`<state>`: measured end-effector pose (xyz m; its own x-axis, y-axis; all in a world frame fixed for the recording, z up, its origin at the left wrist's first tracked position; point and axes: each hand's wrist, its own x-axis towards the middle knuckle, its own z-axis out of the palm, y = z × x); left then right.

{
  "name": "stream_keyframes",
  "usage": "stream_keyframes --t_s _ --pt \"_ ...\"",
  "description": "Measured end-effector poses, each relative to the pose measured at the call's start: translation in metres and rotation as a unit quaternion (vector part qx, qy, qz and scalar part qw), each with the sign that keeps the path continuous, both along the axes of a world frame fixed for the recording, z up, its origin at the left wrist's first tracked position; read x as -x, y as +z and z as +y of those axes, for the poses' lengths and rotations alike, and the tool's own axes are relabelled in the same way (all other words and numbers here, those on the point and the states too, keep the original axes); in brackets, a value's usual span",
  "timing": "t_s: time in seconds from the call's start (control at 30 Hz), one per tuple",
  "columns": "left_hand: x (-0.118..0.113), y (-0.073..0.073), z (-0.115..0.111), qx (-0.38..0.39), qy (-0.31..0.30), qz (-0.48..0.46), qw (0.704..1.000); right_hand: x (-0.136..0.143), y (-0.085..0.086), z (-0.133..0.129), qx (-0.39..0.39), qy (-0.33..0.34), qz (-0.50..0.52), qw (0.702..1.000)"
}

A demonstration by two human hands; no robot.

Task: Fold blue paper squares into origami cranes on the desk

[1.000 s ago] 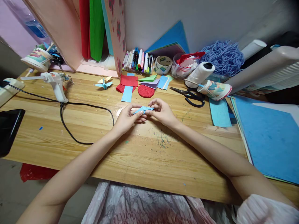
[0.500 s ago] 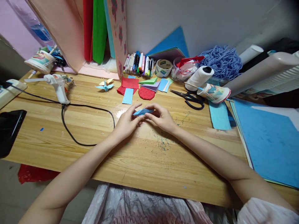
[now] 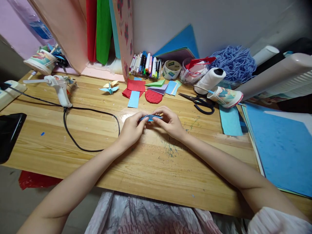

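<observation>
A small folded piece of blue paper (image 3: 151,117) is pinched between both hands just above the wooden table. My left hand (image 3: 133,127) is closed on its left end, thumb on the near side. On the right end, my right hand (image 3: 170,123) grips it with thumb and curled fingers; parts of the paper are hidden by the fingers. Beyond the hands lie a red paper disc (image 3: 153,96), red paper pieces with a light blue strip (image 3: 133,99), and folded green and purple papers (image 3: 158,87). Two small paper cranes (image 3: 110,88) sit to the left of these.
A white glue gun (image 3: 59,89) stands at left, its black cord (image 3: 80,148) looping near my left forearm. Black scissors (image 3: 202,104), a thread spool (image 3: 212,79) and a paper cup (image 3: 226,97) are at right, with blue sheets (image 3: 285,146) beyond. Markers (image 3: 146,65) line the back.
Both hands keep hold of the blue paper. Its faces have turned slightly, and the left fingers have closed in toward it, with the index finger lowered from its raised position.
</observation>
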<state>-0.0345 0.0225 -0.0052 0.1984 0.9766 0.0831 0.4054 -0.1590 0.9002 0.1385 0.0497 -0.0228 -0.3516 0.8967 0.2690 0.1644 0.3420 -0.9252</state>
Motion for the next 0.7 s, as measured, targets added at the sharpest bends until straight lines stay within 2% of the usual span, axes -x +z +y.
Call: stream_keyframes --t_s 0.13,0.3,0.47,0.7 --pt "0.001 -0.002 -0.001 0.014 -0.007 0.001 1.000 -0.002 0.007 0.001 -0.127 -0.021 -0.073 0.989" --pt "0.000 -0.003 0.000 0.045 -0.024 -0.014 0.999 -0.003 0.008 0.001 -0.197 0.000 -0.132 0.971" --pt "0.000 0.006 0.002 0.131 -0.049 -0.076 0.987 -0.003 0.007 0.001 -0.242 0.023 -0.123 0.962" --pt "0.001 0.015 0.003 0.192 -0.056 -0.130 0.971 -0.006 0.002 0.002 -0.347 0.024 -0.087 0.933"
